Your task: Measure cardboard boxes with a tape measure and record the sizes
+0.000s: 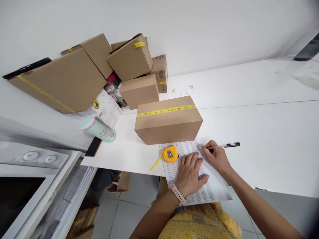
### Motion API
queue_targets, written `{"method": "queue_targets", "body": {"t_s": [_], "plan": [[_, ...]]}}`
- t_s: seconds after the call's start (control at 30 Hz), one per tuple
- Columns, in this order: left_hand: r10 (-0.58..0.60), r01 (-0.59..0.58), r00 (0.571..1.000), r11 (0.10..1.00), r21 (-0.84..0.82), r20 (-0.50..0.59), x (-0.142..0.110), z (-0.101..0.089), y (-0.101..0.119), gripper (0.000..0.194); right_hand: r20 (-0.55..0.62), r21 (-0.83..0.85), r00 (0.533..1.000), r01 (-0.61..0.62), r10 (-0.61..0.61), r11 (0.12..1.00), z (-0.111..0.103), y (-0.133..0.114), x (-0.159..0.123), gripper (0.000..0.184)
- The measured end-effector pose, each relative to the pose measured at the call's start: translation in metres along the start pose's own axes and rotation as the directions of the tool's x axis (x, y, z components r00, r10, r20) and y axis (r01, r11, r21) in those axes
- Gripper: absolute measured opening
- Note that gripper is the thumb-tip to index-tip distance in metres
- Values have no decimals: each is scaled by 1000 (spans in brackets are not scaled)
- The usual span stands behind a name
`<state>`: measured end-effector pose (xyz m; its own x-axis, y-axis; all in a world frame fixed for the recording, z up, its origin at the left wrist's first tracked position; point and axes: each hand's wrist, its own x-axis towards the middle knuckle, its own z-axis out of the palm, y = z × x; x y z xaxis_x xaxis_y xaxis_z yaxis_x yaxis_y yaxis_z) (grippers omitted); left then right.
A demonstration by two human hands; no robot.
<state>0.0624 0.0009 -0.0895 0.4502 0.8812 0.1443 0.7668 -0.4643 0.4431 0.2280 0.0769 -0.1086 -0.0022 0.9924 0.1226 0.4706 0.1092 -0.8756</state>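
My right hand (216,155) is closed around a white and black pen (230,144), its tip down near the upper right of a printed sheet of paper (214,191). Flat on that sheet lies my left hand (190,172), fingers stretched out, with a pink band (177,193) on the wrist. The paper hangs partly over the table's front edge. Just left of my left hand, a yellow tape measure (170,154) rests on the sheet, its yellow strap trailing left. Behind the paper stands a closed cardboard box (169,127) sealed with yellow printed tape.
More cardboard boxes (129,61) are piled against the wall at the back left. A mint tumbler (99,128) with a pink-rimmed lid stands by a white package (107,109). A white microwave (32,159) sits at lower left. The white table (261,139) stretches right.
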Motion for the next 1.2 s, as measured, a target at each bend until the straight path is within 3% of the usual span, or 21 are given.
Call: {"method": "queue_targets", "body": {"t_s": [1.2], "plan": [[-4,4,1000,1000,-3,13,-1,0,0,58,-38,-9,999,-10,9,1000,-1,-4,1,28]]}}
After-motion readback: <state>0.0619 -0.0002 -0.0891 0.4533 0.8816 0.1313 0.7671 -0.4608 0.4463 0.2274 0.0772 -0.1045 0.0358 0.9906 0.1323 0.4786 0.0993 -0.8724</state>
